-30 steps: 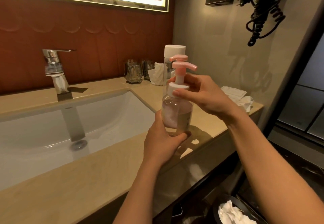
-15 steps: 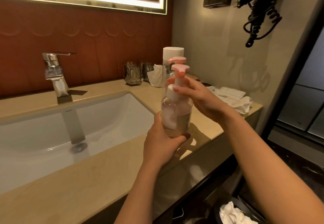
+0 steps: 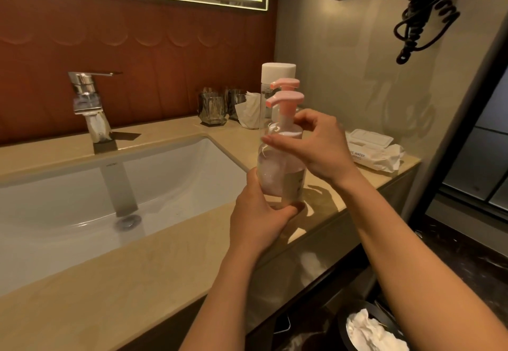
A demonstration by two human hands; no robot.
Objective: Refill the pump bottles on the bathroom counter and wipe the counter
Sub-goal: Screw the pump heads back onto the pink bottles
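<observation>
A clear pump bottle (image 3: pixel 277 177) with a pink pump head (image 3: pixel 286 100) stands above the beige counter (image 3: pixel 154 265), right of the sink. My left hand (image 3: pixel 258 218) grips its lower body from below. My right hand (image 3: pixel 313 144) curls its fingers round the white collar at the bottle's neck. Behind it stand a second pink pump (image 3: pixel 284 84) and a tall clear bottle with a white cap (image 3: pixel 278 71). A pack of wet wipes (image 3: pixel 371 150) lies at the counter's right end.
The white sink (image 3: pixel 82 205) and chrome tap (image 3: pixel 88 106) are on the left. Two glass tumblers (image 3: pixel 213 108) and a tissue (image 3: pixel 248 113) stand at the back. A bin with white paper (image 3: pixel 371 328) sits on the floor at the lower right. A coiled cord (image 3: pixel 423 12) hangs on the wall.
The pump head has turned, its spout swinging from the right round to the left. My right hand shifted its hold on the collar. The left hand kept its grip.
</observation>
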